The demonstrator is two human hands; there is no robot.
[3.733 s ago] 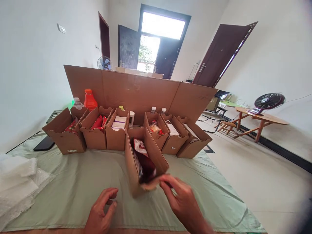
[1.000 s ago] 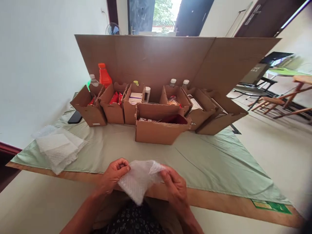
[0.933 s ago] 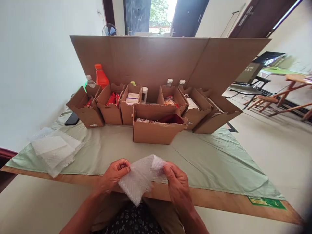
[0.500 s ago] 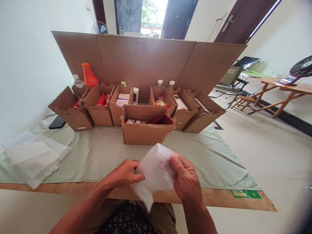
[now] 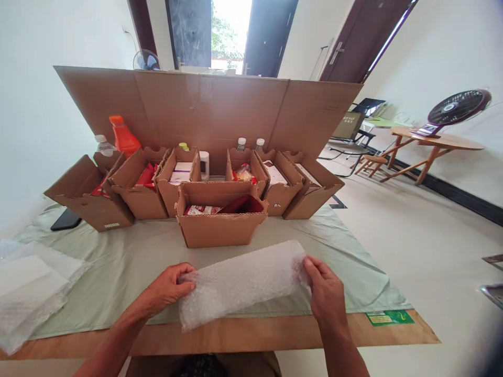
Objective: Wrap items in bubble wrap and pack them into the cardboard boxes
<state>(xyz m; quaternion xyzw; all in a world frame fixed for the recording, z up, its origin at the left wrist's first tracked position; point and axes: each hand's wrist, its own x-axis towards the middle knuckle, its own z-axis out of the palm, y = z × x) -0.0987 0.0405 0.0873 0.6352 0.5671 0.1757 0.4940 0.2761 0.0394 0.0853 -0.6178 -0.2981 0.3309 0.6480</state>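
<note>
A strip of clear bubble wrap (image 5: 243, 280) is stretched between my two hands above the front of the cloth-covered table. My left hand (image 5: 173, 285) pinches its left end between thumb and fingers. At the other end, my right hand (image 5: 324, 285) grips the upper right corner. Just beyond the wrap stands an open cardboard box (image 5: 220, 230), holding a red-and-white packet (image 5: 202, 210) and a dark red item (image 5: 245, 204). More bubble wrap (image 5: 35, 293) lies in a pile at the left of the table.
Several cardboard boxes (image 5: 94, 207) with packets stand in a row behind, before an upright cardboard panel (image 5: 212, 110). An orange bottle (image 5: 124, 137) and clear-sided bottles stand there. A black phone (image 5: 66, 219) lies at left. A fan (image 5: 451, 110) rests on a wooden table (image 5: 444, 140).
The bubble wrap was bunched and partly folded between my hands; now it is pulled out into a long strip. My hands have moved apart, and my view has shifted to the right.
</note>
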